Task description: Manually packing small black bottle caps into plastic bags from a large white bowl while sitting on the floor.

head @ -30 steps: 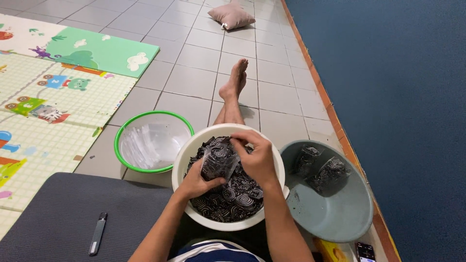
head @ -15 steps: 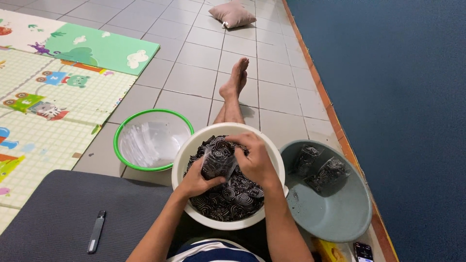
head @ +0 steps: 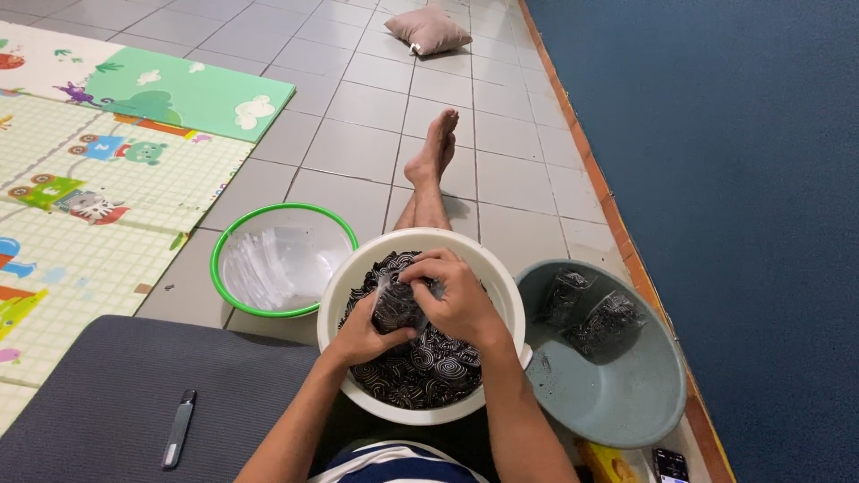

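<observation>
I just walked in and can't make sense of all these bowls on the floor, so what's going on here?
A person sits on the tiled floor with a white basin of dark spiral-patterned pieces in front of them. The left hand and right hand together hold a small clear bag filled with those pieces over the basin. Two filled bags lie in the grey-blue basin at the right. A green-rimmed bowl at the left holds empty clear bags.

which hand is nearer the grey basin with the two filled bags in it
Right. The right hand is over the white bowl, on the side next to the grey basin; the left hand is on the far side.
</observation>
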